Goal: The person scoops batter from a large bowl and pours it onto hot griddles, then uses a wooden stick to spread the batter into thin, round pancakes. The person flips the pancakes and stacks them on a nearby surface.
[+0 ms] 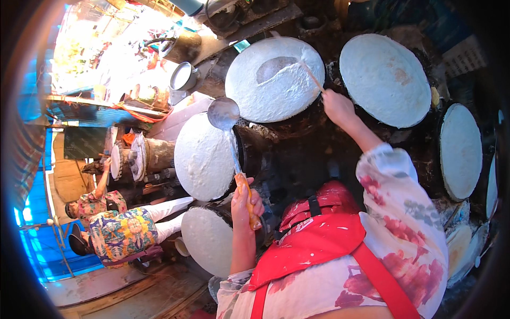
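My left hand is closed around the orange handle of a metal ladle, whose wet bowl is raised over the edge of a round pan coated with white batter. My right hand grips a thin wooden stick. The stick's far end touches the white batter layer on another round griddle, near a greyish oval patch where the layer is thin or absent. To the right of that griddle lies another round pan with a white layer, browned in one spot.
Another white-coated pan sits below my left hand, and more stand at the right. A metal cup of white liquid and a dark pot are at the upper left. Two people are at the left beside stacked white discs.
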Motion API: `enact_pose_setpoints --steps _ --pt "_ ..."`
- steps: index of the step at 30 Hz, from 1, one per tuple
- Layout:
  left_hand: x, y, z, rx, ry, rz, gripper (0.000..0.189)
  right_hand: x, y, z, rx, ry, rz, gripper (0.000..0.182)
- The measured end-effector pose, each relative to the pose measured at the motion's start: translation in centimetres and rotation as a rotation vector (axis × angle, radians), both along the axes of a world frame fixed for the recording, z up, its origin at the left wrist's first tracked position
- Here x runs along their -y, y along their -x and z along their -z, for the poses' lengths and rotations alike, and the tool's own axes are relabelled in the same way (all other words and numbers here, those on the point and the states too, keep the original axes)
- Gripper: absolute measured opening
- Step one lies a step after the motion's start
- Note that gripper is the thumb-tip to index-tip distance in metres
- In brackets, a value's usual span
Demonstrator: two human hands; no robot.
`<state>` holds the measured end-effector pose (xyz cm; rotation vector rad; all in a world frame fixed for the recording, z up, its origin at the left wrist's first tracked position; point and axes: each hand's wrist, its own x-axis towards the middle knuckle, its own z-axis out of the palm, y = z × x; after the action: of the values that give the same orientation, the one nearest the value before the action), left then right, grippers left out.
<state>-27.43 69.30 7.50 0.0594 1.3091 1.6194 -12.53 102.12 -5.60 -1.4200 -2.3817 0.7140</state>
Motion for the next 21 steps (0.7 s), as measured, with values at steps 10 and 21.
enact_pose_setpoints --steps 10,21 --pt "-0.8 -0.8 -0.7 0.093 -0.048 0.042 0.035 4.7 -0.3 -1.5 -0.001 0.087 0.03 0.017" --pt "-0.3 -0.9 -1.5 0.084 -0.063 0.069 0.031 4.0 -0.9 -2.9 0.058 0.138 0.064 0.023"
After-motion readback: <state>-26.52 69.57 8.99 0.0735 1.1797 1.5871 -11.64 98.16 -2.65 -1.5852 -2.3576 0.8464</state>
